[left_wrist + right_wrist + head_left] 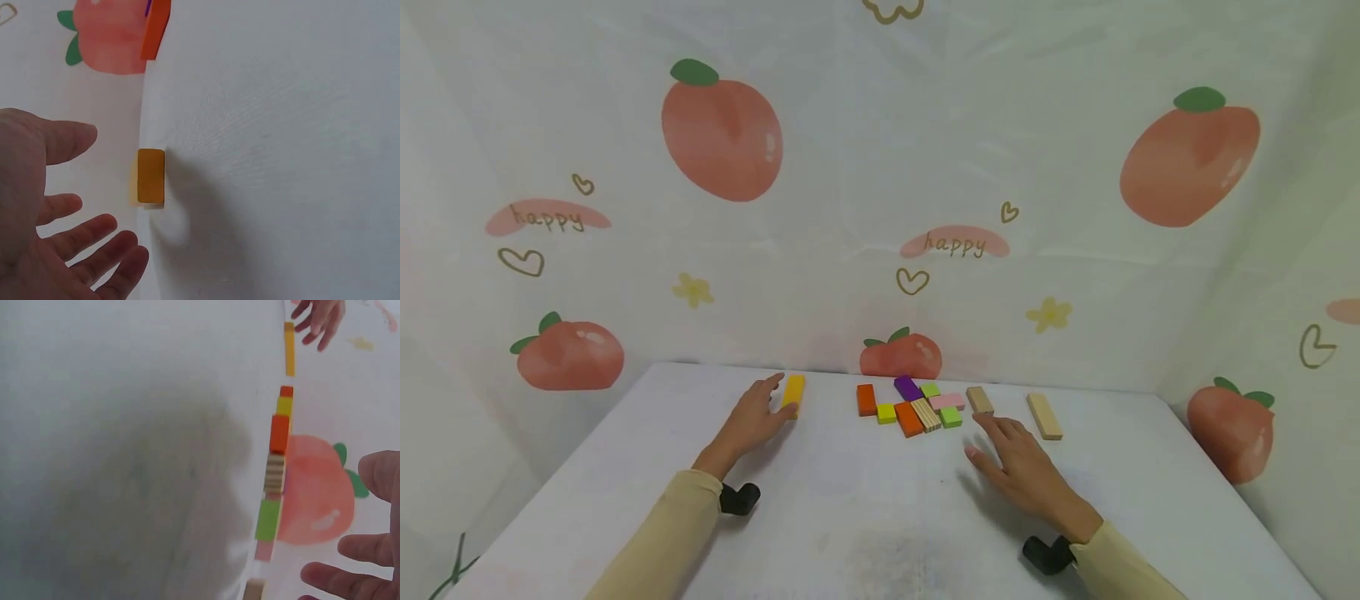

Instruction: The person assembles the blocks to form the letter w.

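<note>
Reaching for the yellow block [795, 391] appears to be the step in hand. Clock positions are read from the person's side, with 12 o'clock at the far edge of the desk [850, 500].

Location: the block lies flat near that far edge, at about 11 o'clock from the middle of the desk and 2 o'clock from the left hand [754, 422].

Hand state: the left fingers are released and spread, grasping nothing; the left wrist view shows them apart from the block. The right hand [1024, 472] is likewise released, with a small wood block [979, 400] at 11 o'clock from it and a long wood block [1045, 417] near 12 to 1 o'clock.

Procedure: the thumb should bear on the block's 3 o'clock side and the fingers on its 9 o'clock side, level with mid-length. Both sides should be met together to limit skew. The orange block [867, 400] lies apart at 3 o'clock, which should leave the thumb adequate clearance.

Caution: a push toward 12 o'clock could drive the block to the far edge, against the patterned cloth [820, 292]. Lifting should be vertical, under light, even pressure.
</note>
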Demonstrator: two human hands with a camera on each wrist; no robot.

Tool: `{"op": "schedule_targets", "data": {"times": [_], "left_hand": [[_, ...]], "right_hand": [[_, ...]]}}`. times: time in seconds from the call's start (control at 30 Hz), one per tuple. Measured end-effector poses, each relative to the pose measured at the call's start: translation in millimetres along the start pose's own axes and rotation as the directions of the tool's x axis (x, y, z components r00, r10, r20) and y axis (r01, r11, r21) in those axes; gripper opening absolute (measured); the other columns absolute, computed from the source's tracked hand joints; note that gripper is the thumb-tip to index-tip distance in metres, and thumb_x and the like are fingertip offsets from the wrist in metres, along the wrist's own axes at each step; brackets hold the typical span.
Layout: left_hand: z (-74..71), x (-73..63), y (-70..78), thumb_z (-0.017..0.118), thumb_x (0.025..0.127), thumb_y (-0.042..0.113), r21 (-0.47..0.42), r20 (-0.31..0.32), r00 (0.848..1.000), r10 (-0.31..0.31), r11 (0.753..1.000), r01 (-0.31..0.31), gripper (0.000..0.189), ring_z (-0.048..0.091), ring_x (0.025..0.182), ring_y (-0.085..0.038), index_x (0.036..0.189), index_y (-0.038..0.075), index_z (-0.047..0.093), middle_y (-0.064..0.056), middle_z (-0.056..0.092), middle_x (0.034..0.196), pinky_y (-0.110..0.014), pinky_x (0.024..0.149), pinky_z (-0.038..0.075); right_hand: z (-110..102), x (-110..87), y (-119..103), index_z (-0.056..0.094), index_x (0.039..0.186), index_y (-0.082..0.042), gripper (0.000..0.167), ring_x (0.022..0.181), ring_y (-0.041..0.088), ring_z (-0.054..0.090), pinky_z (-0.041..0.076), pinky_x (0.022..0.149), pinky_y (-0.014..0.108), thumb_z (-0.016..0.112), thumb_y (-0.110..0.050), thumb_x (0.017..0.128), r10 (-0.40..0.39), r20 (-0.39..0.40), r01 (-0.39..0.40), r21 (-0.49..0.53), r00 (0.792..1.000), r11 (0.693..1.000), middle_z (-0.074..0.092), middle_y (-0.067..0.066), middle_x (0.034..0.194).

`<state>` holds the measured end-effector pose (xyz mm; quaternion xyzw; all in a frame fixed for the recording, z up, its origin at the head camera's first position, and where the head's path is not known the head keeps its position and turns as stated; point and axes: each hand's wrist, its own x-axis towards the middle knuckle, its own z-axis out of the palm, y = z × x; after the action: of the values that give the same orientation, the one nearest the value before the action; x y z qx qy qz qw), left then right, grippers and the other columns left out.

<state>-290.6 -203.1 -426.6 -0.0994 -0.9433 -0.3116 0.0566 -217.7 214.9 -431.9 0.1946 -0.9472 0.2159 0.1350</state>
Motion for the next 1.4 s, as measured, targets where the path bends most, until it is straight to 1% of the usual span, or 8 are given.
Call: {"op": "schedule_targets", "data": {"times": [0.2,0.43,0.57,0.7,0.93,1.13,1.27,1.4], "left_hand": [[1.2,14.8,-6.7,0.062,0.100,0.025,-0.085,0.067,0.996,-0.062,0.994,0.067,0.069,0.051,0.125,-0.047,0.154,-0.005,0.032,-0.032,0.046,0.144,-0.059,0.103,0.041],[3.0,25.4,-14.0,0.064,0.099,0.025,-0.148,0.097,0.989,-0.109,0.981,0.123,0.069,0.052,0.116,-0.042,0.153,-0.005,0.034,-0.031,0.049,0.140,-0.051,0.093,0.048],[3.7,30.2,-14.7,0.065,0.099,0.026,-0.137,0.114,0.987,-0.112,0.982,0.127,0.069,0.051,0.119,-0.044,0.152,-0.005,0.035,-0.031,0.050,0.136,-0.054,0.099,0.044],[3.1,32.4,-12.3,0.066,0.098,0.024,-0.125,0.127,0.985,-0.117,0.983,0.133,0.069,0.048,0.123,-0.046,0.152,-0.006,0.036,-0.034,0.050,0.135,-0.058,0.105,0.038],[3.4,34.7,-9.0,0.068,0.096,0.019,-0.093,0.140,0.982,-0.127,0.986,0.141,0.066,0.050,0.111,-0.041,0.149,-0.008,0.040,-0.033,0.049,0.129,-0.053,0.098,0.042],[4.4,35.4,-11.2,0.066,0.097,0.019,-0.101,0.170,0.976,-0.138,0.982,0.157,0.066,0.048,0.112,-0.040,0.149,-0.010,0.039,-0.032,0.045,0.131,-0.054,0.101,0.040],[6.7,34.2,-10.7,0.067,0.096,0.020,-0.103,0.176,0.974,-0.145,0.981,0.165,0.067,0.048,0.111,-0.039,0.149,-0.009,0.039,-0.031,0.044,0.131,-0.053,0.101,0.040],[8.6,30.6,-8.6,0.068,0.095,0.019,-0.091,0.178,0.974,-0.141,0.983,0.159,0.066,0.050,0.109,-0.037,0.148,-0.009,0.041,-0.030,0.046,0.129,-0.052,0.101,0.041]], "right_hand": [[7,12.9,-11,0.049,0.149,-0.006,0.058,0.131,0.039,0.048,0.039,0.107,0.059,0.059,-0.041,0.102,0.039,0.078,-0.042,0.041,0.996,0.998,0.053,0.019,0.143],[17,28.6,-28,0.052,0.146,-0.006,0.057,0.137,0.043,0.043,0.033,0.109,0.063,0.059,-0.042,0.103,0.061,0.142,-0.076,0.103,0.988,0.992,0.051,0.020,0.146],[24,39.3,-37,0.052,0.147,-0.006,0.056,0.138,0.040,0.043,0.034,0.110,0.061,0.062,-0.039,0.101,0.057,0.160,-0.080,0.143,0.985,0.986,0.053,0.017,0.145],[29,52.4,-45,0.054,0.145,-0.005,0.055,0.131,0.034,0.050,0.042,0.106,0.055,0.065,-0.035,0.100,0.022,0.158,-0.051,0.183,0.987,0.982,0.057,0.014,0.140],[41,79.8,-57,0.058,0.137,-0.001,0.048,0.111,0.028,0.055,0.050,0.093,0.046,0.068,-0.028,0.099,-0.021,0.156,-0.016,0.235,0.987,0.972,0.063,0.014,0.122],[51,103.0,-67,0.058,0.138,0.000,0.050,0.117,0.032,0.055,0.050,0.096,0.047,0.070,-0.025,0.097,-0.016,0.172,-0.029,0.257,0.985,0.966,0.063,0.016,0.127],[57,115.1,-71,0.059,0.136,0.003,0.050,0.118,0.033,0.054,0.049,0.097,0.047,0.070,-0.026,0.097,-0.049,0.162,0.011,0.231,0.986,0.973,0.061,0.018,0.128],[62,123.0,-73,0.058,0.137,0.004,0.050,0.126,0.035,0.049,0.042,0.104,0.051,0.067,-0.025,0.098,-0.083,0.158,0.054,0.179,0.984,0.982,0.058,0.019,0.135]]}}
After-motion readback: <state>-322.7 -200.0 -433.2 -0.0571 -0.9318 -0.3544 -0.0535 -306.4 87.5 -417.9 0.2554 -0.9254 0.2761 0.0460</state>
